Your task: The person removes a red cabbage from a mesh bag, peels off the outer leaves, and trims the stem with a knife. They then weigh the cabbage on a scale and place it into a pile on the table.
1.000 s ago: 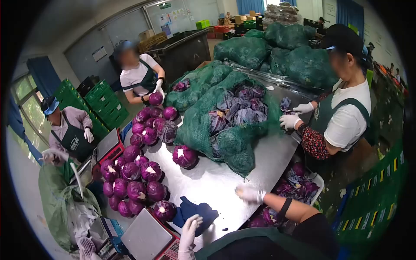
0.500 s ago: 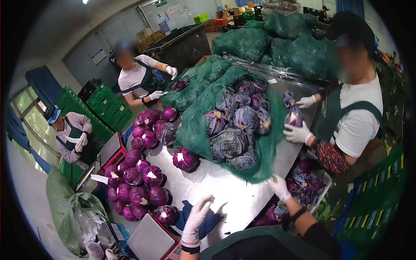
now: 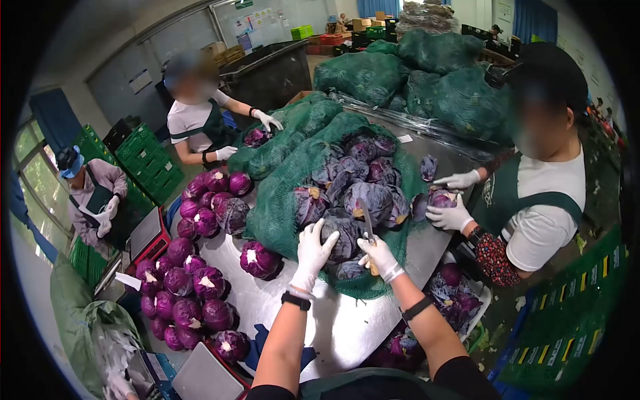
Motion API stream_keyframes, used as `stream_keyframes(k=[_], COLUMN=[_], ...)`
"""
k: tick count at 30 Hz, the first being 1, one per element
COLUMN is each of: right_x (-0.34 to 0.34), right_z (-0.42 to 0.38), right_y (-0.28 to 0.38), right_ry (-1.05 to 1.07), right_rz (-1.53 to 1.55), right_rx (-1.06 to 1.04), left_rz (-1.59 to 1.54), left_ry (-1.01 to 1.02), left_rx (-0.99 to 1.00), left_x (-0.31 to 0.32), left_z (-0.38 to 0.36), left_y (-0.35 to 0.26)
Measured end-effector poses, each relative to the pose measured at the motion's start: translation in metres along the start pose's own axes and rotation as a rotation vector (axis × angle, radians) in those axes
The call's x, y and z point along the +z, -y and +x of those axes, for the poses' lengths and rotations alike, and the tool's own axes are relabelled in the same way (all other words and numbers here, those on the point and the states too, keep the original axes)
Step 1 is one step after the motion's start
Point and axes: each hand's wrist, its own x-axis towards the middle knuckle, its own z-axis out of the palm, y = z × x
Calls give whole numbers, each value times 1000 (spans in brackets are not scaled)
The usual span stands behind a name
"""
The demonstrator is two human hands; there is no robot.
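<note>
My right hand point(image 3: 380, 258) is closed around the wooden handle of a knife point(image 3: 367, 219), its blade pointing up and away from me. The white-gloved left hand point(image 3: 313, 253) has thumb and fingers apart at the near left side of a dark, leafy purple cabbage point(image 3: 345, 239). That cabbage lies at the near end of an opened green mesh sack point(image 3: 275, 212), among several other untrimmed heads. Left of my left hand, a trimmed cabbage point(image 3: 261, 260) with a pale cut stem sits alone on the metal table point(image 3: 333, 333).
Shiny trimmed cabbages point(image 3: 179, 281) crowd the table's left side, beside a scale point(image 3: 210, 375) and dark blue cloth point(image 3: 308, 358). A co-worker point(image 3: 543, 180) at right handles a cabbage point(image 3: 443, 198); another person point(image 3: 193, 117) stands across. A bin point(image 3: 481, 313) of purple leaves is below right.
Both my hands have moved up and inward from the near edge to the cabbage in the sack. A knife now shows in my right hand. My view has shifted slightly.
</note>
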Motion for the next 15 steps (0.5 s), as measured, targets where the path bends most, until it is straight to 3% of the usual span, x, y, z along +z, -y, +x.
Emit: stream_keyframes(k=[3, 5, 7, 9, 11, 13, 14, 15], right_x=[11, 20, 43, 55, 56, 66, 60, 60], right_z=[19, 16, -15, -54, -96, -140, -153, -173], right_y=[-3, -13, -3, -7, -13, -36, -59, -69], right_ry=[86, 195, 207, 241, 309, 258, 277, 224], right_rz=[22, -39, -109, -167, -134, -116, -418, -907], right_rx=[165, 61, -61, -140, -70, -244, -271, -422], left_rz=[0, -279, -941, -950, -981, -661, -542, -425], left_ry=[-48, -101, 11, -88, -146, -39, 40, 119], left_rx=[1, -47, -510, -467, -451, -302, -283, -255], left_x=[-18, -20, -42, -63, -80, -90, -84, -73], left_z=[-33, -62, -87, -120, -154, -186, -207, -229], left_y=[-3, 17, 19, 8, 0, -12, -10, -3])
